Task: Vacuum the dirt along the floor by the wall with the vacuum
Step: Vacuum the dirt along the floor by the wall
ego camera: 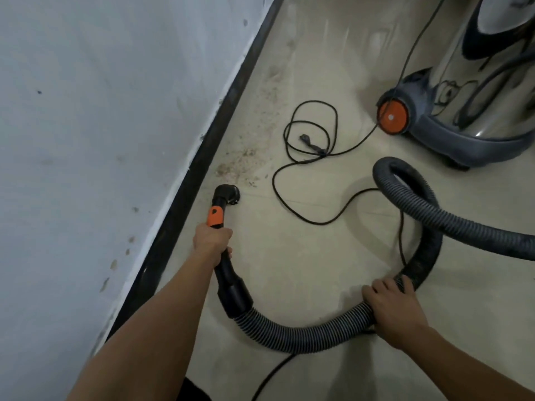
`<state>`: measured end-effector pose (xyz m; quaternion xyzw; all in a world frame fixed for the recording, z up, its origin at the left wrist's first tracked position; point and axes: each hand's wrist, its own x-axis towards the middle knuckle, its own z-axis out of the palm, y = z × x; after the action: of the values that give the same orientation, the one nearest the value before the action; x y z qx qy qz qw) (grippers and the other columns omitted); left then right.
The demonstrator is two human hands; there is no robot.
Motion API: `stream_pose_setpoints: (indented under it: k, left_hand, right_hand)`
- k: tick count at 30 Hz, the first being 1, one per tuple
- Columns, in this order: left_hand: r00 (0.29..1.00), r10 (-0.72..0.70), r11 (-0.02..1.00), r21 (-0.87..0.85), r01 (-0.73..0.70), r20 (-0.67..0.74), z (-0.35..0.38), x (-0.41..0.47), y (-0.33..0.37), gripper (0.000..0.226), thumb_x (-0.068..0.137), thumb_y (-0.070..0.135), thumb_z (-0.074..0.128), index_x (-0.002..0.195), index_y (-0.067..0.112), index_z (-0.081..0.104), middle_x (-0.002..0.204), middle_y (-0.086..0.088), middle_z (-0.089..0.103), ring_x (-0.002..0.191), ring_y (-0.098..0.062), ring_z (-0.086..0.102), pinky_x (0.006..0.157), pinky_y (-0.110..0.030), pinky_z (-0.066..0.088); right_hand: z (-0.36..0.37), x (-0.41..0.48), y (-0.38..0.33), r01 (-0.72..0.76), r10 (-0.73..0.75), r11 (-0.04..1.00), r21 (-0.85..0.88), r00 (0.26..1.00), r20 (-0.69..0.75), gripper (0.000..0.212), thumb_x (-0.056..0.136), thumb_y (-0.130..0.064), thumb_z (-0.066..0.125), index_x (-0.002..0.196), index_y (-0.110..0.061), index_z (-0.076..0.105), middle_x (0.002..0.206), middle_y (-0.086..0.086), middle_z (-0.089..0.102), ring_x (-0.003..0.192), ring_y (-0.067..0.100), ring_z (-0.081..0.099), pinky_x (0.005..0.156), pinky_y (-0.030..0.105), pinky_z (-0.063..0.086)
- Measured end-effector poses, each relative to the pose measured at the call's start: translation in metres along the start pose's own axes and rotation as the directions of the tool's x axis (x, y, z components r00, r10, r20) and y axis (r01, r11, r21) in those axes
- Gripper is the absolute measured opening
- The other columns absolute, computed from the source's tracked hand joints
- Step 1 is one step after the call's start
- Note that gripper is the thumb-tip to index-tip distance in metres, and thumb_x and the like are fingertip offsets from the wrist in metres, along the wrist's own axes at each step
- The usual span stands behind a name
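Observation:
My left hand (212,240) grips the black handle tube of the vacuum hose just below its orange slider. The black nozzle (226,193) at the tube's end points down at the floor, a little short of the brown dirt (246,160) that runs along the black baseboard (202,151). My right hand (390,309) grips the grey ribbed hose (304,334) where it bends upward. The hose loops back toward the steel canister vacuum (474,91) at the top right.
A white wall (101,125) fills the left side. A thin black power cord (307,140) lies in loose coils with its plug on the beige floor between the dirt and the canister. More faint dirt (269,91) trails along the baseboard farther up.

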<state>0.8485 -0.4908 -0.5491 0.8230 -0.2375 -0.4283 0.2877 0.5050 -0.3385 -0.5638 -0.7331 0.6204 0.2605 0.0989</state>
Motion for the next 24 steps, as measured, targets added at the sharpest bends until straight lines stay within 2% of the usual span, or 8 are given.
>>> stream_pose_setpoints:
  k: [3, 6, 9, 12, 14, 16, 20, 24]
  left_hand:
    - [0.991, -0.05, 0.997, -0.057, 0.043, -0.121, -0.012, 0.017, -0.007, 0.03, 0.082, 0.008, 0.065, 0.107, 0.003, 0.049, 0.079, -0.017, 0.058, 0.045, -0.025, 0.057, 0.038, -0.029, 0.048]
    - [0.982, -0.065, 0.997, -0.041, 0.059, -0.177, -0.015, 0.022, -0.012, 0.035, 0.081, 0.007, 0.066, 0.112, 0.001, 0.05, 0.08, -0.018, 0.059, 0.045, -0.025, 0.057, 0.037, -0.03, 0.048]
    - [0.994, -0.028, 1.0, -0.01, 0.027, -0.104, -0.008, 0.018, -0.005, 0.033, 0.082, 0.005, 0.064, 0.111, 0.002, 0.048, 0.086, -0.022, 0.06, 0.046, -0.027, 0.056, 0.042, -0.032, 0.05]
    - [0.999, -0.049, 0.999, 0.004, 0.049, 0.006, -0.008, 0.01, -0.001, 0.03, 0.084, 0.004, 0.063, 0.108, 0.008, 0.044, 0.087, -0.021, 0.057, 0.05, -0.026, 0.053, 0.046, -0.034, 0.051]
    - [0.998, -0.065, 0.997, -0.04, 0.064, -0.024, -0.015, 0.003, -0.008, 0.031, 0.083, 0.002, 0.062, 0.109, 0.006, 0.046, 0.085, -0.021, 0.055, 0.05, -0.026, 0.051, 0.047, -0.034, 0.049]
    - [0.992, -0.063, 0.991, -0.121, 0.051, -0.105, -0.027, -0.007, -0.022, 0.03, 0.084, 0.002, 0.061, 0.109, 0.004, 0.047, 0.081, -0.021, 0.055, 0.049, -0.027, 0.051, 0.048, -0.035, 0.05]
    - [0.978, 0.024, 0.959, -0.272, -0.082, -0.209, -0.036, -0.037, -0.058, 0.022, 0.083, 0.002, 0.061, 0.102, 0.004, 0.048, 0.067, -0.018, 0.051, 0.043, -0.025, 0.049, 0.047, -0.036, 0.05]
    - [0.961, -0.03, 0.939, -0.336, -0.066, -0.274, -0.031, -0.069, -0.096, 0.02, 0.084, 0.002, 0.06, 0.095, 0.013, 0.048, 0.066, -0.018, 0.052, 0.045, -0.025, 0.05, 0.049, -0.038, 0.052]
  right_hand:
    - [0.014, 0.003, 0.005, -0.009, 0.009, 1.0, 0.011, 1.0, -0.02, 0.048, 0.085, -0.039, 0.052, 0.131, -0.031, 0.04, 0.13, -0.003, 0.046, 0.127, 0.024, 0.039, 0.112, 0.051, 0.013]
    - [0.015, 0.013, 0.008, 0.019, -0.019, 1.0, 0.025, 1.0, -0.022, 0.046, 0.085, -0.035, 0.052, 0.13, -0.032, 0.043, 0.127, -0.004, 0.049, 0.125, 0.023, 0.041, 0.112, 0.05, 0.015]
    - [0.012, 0.03, 0.007, 0.057, -0.057, 0.998, 0.008, 0.998, -0.023, 0.048, 0.084, -0.032, 0.054, 0.131, -0.031, 0.043, 0.127, -0.004, 0.05, 0.124, 0.023, 0.042, 0.11, 0.048, 0.019]
    - [0.01, 0.039, 0.007, 0.123, -0.123, 0.992, -0.005, 0.992, 0.006, 0.049, 0.086, -0.031, 0.053, 0.134, -0.03, 0.041, 0.13, -0.002, 0.048, 0.125, 0.024, 0.041, 0.109, 0.047, 0.019]
    - [0.002, 0.047, 0.009, 0.181, -0.182, 0.983, -0.017, 0.982, -0.058, 0.042, 0.087, -0.028, 0.055, 0.129, -0.027, 0.047, 0.124, 0.0, 0.052, 0.118, 0.026, 0.045, 0.106, 0.048, 0.026]
    - [-0.009, 0.059, 0.011, 0.226, -0.23, 0.973, -0.04, 0.956, -0.182, 0.036, 0.082, -0.027, 0.063, 0.117, -0.024, 0.056, 0.112, 0.002, 0.057, 0.107, 0.026, 0.052, 0.099, 0.049, 0.035]
    - [-0.017, 0.089, 0.01, 0.26, -0.278, 0.957, -0.126, 0.947, -0.16, 0.035, 0.095, -0.026, 0.037, 0.13, -0.027, 0.042, 0.127, -0.001, 0.047, 0.122, 0.024, 0.041, 0.106, 0.046, 0.021]
    - [-0.003, 0.1, 0.001, 0.293, -0.32, 0.942, -0.162, 0.93, -0.178, 0.036, 0.097, -0.025, 0.032, 0.131, -0.027, 0.042, 0.13, -0.001, 0.046, 0.125, 0.024, 0.039, 0.108, 0.047, 0.019]
